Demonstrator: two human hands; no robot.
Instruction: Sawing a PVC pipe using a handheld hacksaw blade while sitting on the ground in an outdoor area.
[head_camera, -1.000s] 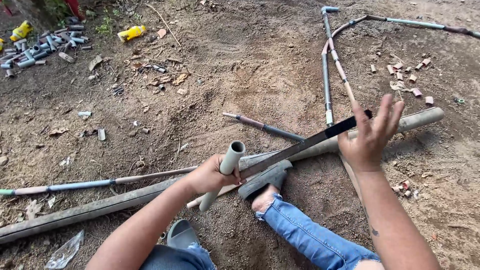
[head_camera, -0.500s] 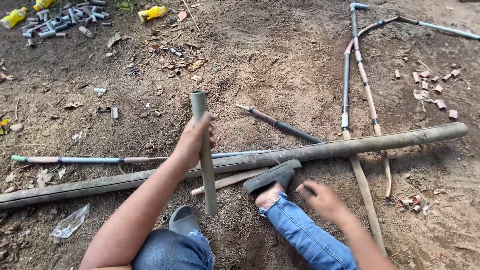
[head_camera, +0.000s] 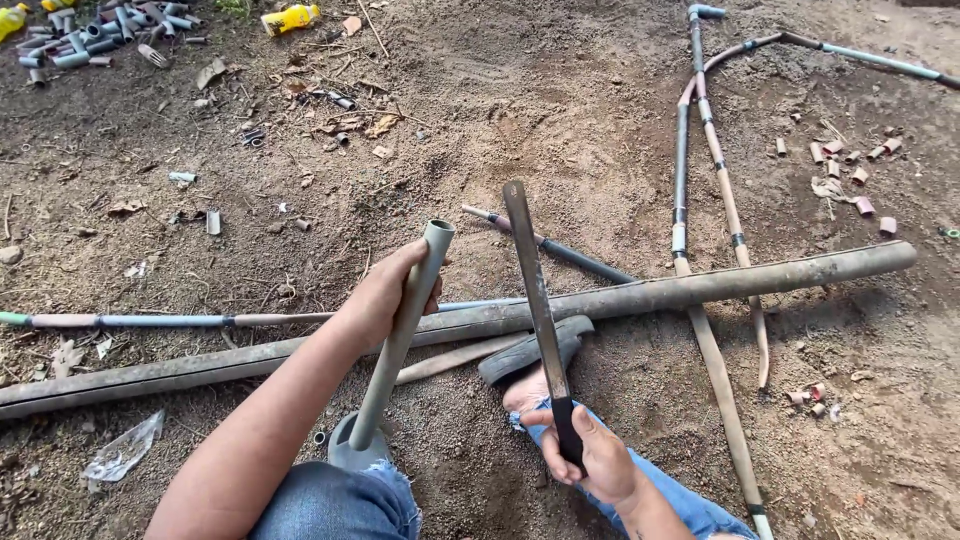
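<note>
Gripping a grey pipe (head_camera: 400, 335) and a machete (head_camera: 538, 300) above bare dirt ground (head_camera: 520, 110).

Head view: the left hand (head_camera: 385, 295) wraps its fingers around the tilted pipe near its open top end; the right hand (head_camera: 590, 460) clenches the machete's dark handle, blade pointing up beside the pipe, over a long pole (head_camera: 700, 285) lying across the ground.

A long pole (head_camera: 640, 296) lies across the ground (head_camera: 520, 90), with the person's feet just behind it. The left hand (head_camera: 385, 295) holds a pipe (head_camera: 400, 335) upright left of the machete (head_camera: 535, 290), which the right hand (head_camera: 590, 458) holds. Cut pipe pieces (head_camera: 85, 35) lie at the ground's far left corner, thin rods (head_camera: 700, 200) to the right.
</note>
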